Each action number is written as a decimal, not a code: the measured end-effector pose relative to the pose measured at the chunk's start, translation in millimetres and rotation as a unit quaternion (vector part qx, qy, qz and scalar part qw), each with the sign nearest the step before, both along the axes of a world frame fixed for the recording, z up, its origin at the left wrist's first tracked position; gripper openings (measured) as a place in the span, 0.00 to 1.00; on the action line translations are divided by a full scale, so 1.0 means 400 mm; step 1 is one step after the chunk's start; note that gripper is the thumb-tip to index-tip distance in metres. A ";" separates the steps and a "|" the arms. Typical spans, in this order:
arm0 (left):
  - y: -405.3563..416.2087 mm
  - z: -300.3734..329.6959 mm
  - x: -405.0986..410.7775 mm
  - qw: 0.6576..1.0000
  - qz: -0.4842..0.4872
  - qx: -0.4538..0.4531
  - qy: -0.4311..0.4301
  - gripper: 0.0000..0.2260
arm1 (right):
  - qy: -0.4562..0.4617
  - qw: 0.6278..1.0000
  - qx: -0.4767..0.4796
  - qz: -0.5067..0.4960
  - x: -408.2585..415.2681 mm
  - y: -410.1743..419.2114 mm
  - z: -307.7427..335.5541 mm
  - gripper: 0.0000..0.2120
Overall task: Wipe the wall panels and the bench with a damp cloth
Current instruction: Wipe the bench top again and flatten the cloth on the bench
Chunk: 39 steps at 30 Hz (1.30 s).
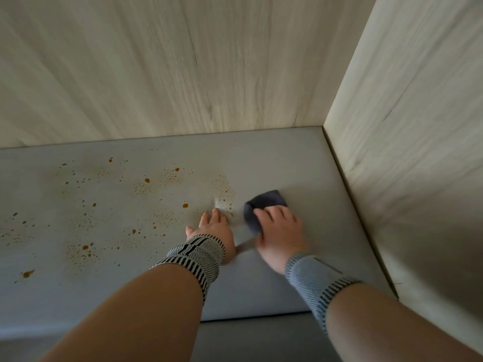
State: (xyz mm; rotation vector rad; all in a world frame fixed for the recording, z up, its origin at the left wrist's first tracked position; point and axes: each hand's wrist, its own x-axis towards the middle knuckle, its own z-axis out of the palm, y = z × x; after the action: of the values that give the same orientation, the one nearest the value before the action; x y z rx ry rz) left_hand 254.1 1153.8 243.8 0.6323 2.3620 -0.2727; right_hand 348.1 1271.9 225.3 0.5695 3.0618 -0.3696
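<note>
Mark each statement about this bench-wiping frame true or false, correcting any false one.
1. The right hand presses a dark cloth onto the bench. True.
2. The left hand holds a spray bottle. False: it rests flat on the bench and holds nothing.
3. Orange-brown spots lie mostly on the bench's left part. True.
4. The cloth is on the wall panel. False: it lies on the bench, clear of both panels.
5. Both wrists wear knitted bands. True.
</note>
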 end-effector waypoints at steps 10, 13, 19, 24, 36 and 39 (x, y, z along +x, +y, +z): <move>0.002 0.004 -0.008 1.000 -0.009 -0.015 -0.010 0.46 | 0.022 0.979 -0.009 -0.204 0.029 -0.003 -0.021 0.21; -0.010 0.029 0.001 1.000 -0.025 -0.011 0.008 0.45 | 0.014 0.999 -0.036 0.024 0.072 -0.076 0.013 0.22; -0.068 0.062 0.029 0.995 -0.083 -0.031 0.035 0.37 | -0.043 0.963 0.025 -0.266 0.212 0.123 0.028 0.23; -0.074 0.038 0.122 0.994 -0.102 -0.018 0.046 0.36 | -0.032 0.971 0.000 -0.238 0.176 -0.011 0.023 0.20; -0.090 0.026 0.147 0.997 -0.060 0.041 -0.018 0.39 | -0.033 0.964 0.011 -0.264 0.231 -0.014 0.025 0.17; -0.096 0.039 0.143 0.994 -0.100 0.044 -0.017 0.36 | 0.034 0.999 -0.007 0.034 0.213 -0.129 0.015 0.16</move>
State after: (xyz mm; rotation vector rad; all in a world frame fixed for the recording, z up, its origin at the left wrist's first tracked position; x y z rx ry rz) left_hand 311.4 1115.3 259.4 0.9109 2.2894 -0.2443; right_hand 433.5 1220.2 231.1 0.4594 3.1317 -0.4179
